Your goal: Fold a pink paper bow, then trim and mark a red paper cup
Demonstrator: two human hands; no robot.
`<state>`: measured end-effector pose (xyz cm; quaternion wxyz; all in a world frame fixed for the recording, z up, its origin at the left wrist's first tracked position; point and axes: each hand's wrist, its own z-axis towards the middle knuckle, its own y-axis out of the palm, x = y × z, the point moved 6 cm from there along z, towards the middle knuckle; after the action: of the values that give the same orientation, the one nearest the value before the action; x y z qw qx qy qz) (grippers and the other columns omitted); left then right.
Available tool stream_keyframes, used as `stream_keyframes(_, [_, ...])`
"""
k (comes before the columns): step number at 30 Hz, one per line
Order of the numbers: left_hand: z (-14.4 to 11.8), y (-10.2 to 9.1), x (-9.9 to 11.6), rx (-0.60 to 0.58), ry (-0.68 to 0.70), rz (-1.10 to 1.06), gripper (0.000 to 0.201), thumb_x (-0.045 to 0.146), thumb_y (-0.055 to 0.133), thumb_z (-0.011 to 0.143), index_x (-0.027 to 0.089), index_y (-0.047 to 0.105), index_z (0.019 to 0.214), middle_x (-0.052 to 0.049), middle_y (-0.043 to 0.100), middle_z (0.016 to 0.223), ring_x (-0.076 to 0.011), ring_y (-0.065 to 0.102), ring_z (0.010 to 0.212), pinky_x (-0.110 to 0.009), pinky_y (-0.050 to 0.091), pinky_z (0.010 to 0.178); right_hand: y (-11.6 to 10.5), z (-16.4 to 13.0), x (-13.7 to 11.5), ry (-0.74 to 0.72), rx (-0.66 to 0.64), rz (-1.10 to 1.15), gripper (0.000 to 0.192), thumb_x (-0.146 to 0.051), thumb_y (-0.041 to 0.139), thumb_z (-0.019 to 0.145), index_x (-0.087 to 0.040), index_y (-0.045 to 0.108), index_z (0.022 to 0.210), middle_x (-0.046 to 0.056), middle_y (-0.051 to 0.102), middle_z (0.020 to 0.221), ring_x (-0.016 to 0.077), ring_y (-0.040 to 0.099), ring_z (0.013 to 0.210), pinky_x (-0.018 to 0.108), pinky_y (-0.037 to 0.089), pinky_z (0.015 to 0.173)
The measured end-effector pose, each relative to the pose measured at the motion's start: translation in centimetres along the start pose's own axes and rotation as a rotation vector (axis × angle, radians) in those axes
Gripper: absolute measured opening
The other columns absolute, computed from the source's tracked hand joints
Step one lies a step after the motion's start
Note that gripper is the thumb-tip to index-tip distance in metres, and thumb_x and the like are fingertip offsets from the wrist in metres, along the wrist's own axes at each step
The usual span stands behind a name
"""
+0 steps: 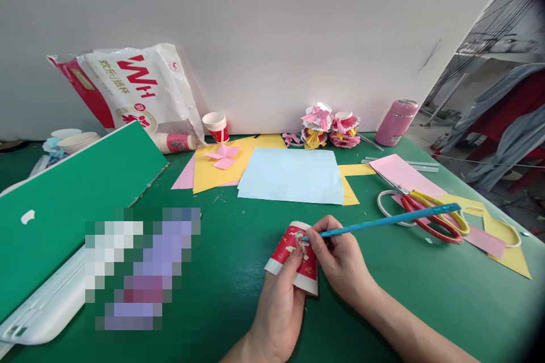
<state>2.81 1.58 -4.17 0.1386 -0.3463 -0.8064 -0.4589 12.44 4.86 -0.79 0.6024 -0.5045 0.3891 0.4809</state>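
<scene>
My left hand is closed around a red and white printed paper cup, thumb pressed on its printed side. The cup is tilted, with its wide white edge toward me. In my right hand a long blue pencil is pinched close to its tip, its other end pointing right. The tip meets the cup's side near my left thumb; whether it has pierced the wall I cannot tell. Beyond the cup lies a light blue sheet of paper.
Scissors with red and yellow handles rest on pink and yellow paper at right. Cup decorations and a pink bottle stand along the white partition. At left are a paper-cup bag and a green board.
</scene>
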Motion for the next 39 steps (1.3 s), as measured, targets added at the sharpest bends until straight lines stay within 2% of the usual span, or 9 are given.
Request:
stream_keyframes(6, [0.0,-0.2,-0.1,0.038,-0.016,0.001,0.029,0.018,0.06,0.08,0.012,0.059,0.108,-0.01,0.069,0.098,-0.022,0.063,0.096,-0.029,0.052,0.078,-0.7,-0.2,-0.1,-0.005,0.035,-0.11,0.021,-0.027,0.044,0.087,-0.022,0.039,0.068,-0.007,0.037,0.051,0.01,0.034,0.045,0.022,0.028,0.042])
stream_keyframes(11, [0.0,-0.2,0.3,0.068,-0.002,0.011,0.022,0.016,0.059,0.08,0.011,0.061,0.102,-0.011,0.07,0.094,-0.0212,0.065,0.09,-0.029,0.052,0.077,-0.8,-0.2,1.0,0.072,0.045,0.095,0.022,-0.032,0.045,0.089,-0.022,0.039,0.07,-0.007,0.042,0.05,0.01,0.038,0.045,0.022,0.031,0.043])
stream_keyframes(15, [0.1,-0.3,0.6,0.098,0.007,0.011,0.025,0.016,0.062,0.078,0.011,0.06,0.102,-0.013,0.07,0.097,-0.0238,0.064,0.093,-0.034,0.053,0.079,-2.3,0.3,1.6,0.061,0.223,0.326,0.019,-0.038,0.048,0.089,-0.021,0.047,0.078,-0.007,0.04,0.053,0.0091,0.038,0.046,0.022,0.033,0.045])
stream_keyframes(18, [0.0,-0.3,0.7,0.106,-0.035,-0.022,0.031,0.015,0.063,0.077,0.011,0.057,0.107,-0.013,0.07,0.098,-0.0249,0.064,0.095,-0.037,0.053,0.08,-3.5,0.5,1.4,0.01,0.332,0.344,0.018,-0.039,0.048,0.089,-0.022,0.055,0.092,-0.006,0.044,0.055,0.0104,0.042,0.05,0.023,0.037,0.05])
stream_keyframes(21, [-0.4,0.2,0.7,0.049,-0.102,-0.067,0.035,0.014,0.06,0.078,0.01,0.054,0.112,-0.014,0.07,0.097,-0.0254,0.065,0.094,-0.039,0.053,0.081,-3.4,0.3,0.7,0.014,0.27,0.295,0.021,-0.039,0.05,0.088,-0.022,0.057,0.098,0.003,0.062,0.084,0.0163,0.057,0.077,0.026,0.045,0.067])
stream_keyframes(24, [-0.8,0.8,0.8,-0.016,-0.142,-0.097,0.037,0.012,0.059,0.078,0.007,0.052,0.115,-0.016,0.07,0.095,-0.0259,0.066,0.091,-0.039,0.052,0.082,-2.1,-0.1,0.2,0.07,0.056,0.367,0.026,-0.041,0.051,0.086,-0.023,0.053,0.105,0.007,0.059,0.115,0.0224,0.057,0.099,0.031,0.047,0.08])
stream_keyframes(27, [-1.1,1.0,0.9,-0.046,-0.152,-0.102,0.039,0.012,0.058,0.079,0.008,0.052,0.116,-0.015,0.07,0.096,-0.0257,0.066,0.092,-0.039,0.051,0.084,-1.3,-0.5,-0.2,0.119,-0.046,0.456,0.026,-0.043,0.05,0.087,-0.023,0.052,0.104,0.007,0.061,0.115,0.0224,0.061,0.094,0.032,0.05,0.078])
stream_keyframes(33, [-1.6,1.4,0.7,-0.101,-0.03,0.0,0.047,0.013,0.067,0.072,0.016,0.054,0.117,-0.01,0.069,0.103,-0.0243,0.062,0.1,-0.034,0.048,0.087,-1.2,-0.3,-0.1,0.115,-0.002,0.449,0.026,-0.042,0.054,0.085,-0.021,0.054,0.099,0.007,0.064,0.107,0.0221,0.063,0.09,0.032,0.052,0.076])
stream_keyframes(39, [-1.1,0.4,0.5,0.051,-0.006,0.053,0.032,0.017,0.061,0.079,0.015,0.057,0.11,-0.012,0.068,0.104,-0.0233,0.062,0.099,-0.034,0.051,0.082,-1.4,0.1,0.6,0.13,0.052,0.479,0.03,-0.041,0.058,0.083,-0.023,0.053,0.106,0.008,0.062,0.117,0.0232,0.058,0.107,0.037,0.046,0.09])
